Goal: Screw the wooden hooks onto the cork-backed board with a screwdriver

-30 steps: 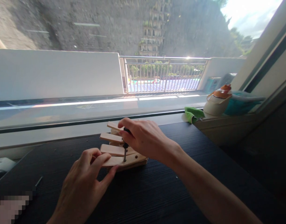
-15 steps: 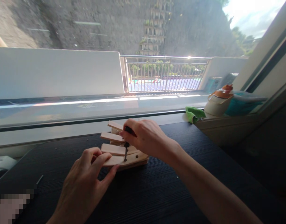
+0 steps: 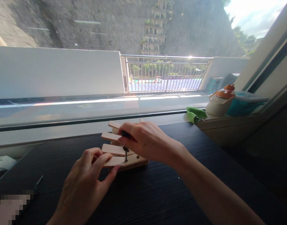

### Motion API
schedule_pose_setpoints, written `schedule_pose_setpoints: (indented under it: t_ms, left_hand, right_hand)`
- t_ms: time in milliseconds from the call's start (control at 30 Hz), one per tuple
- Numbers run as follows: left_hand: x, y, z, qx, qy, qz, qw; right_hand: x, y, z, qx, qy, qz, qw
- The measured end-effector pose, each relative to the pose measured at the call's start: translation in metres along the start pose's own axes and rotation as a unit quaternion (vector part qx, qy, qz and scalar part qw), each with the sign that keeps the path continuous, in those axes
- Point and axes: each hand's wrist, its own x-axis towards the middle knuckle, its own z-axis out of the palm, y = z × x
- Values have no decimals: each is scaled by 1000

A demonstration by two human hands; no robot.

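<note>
A small wooden assembly (image 3: 115, 150) of several fanned pale slats on a base stands on the dark table (image 3: 157, 193) near the window. My right hand (image 3: 145, 140) is closed around a short black-handled screwdriver (image 3: 126, 150), whose tip stands upright on the nearest slat. My left hand (image 3: 87, 184) pinches the near left end of that slat between thumb and fingers, holding it down.
A window sill runs behind the table, with a green cloth (image 3: 195, 114), a cream kettle-like pot with an orange lid (image 3: 219, 101) and a teal item at the right. A thin dark rod (image 3: 37, 181) lies on the table at the left. A white object (image 3: 1, 164) sits at the far left edge.
My right hand has turned slightly on the screwdriver and sunk a little lower. The left hand and the wooden piece have stayed put.
</note>
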Motion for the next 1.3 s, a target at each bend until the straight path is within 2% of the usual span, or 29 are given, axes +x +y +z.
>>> schedule_pose_setpoints:
  t_ms: [133,267,567,700,833,1033,1300]
  left_hand:
    - [1,0,0,2,2,8,1000]
    - [1,1,0,7,14,14,1000]
    - [-1,-1,-1,0,4,0,1000]
    - [-1,0,0,-3,0,1,1000]
    - [-1,0,-1,0,-4,1,1000]
    - [1,0,-3,1,7,15,1000]
    - [0,1,-1,0,-2,1,1000]
  right_hand:
    - [3,3,4,18,14,30,999]
    - [1,-1,4,-9,12,45,999]
    - [-5,-4,-1,14,10,-26,1000]
    - [-2,0,-1,13,-1,-1,1000]
    - [2,5,2,32,18,16,999]
    - [1,0,5,6,24,44,999]
    - [-4,-2,-2,21,12,-36,999]
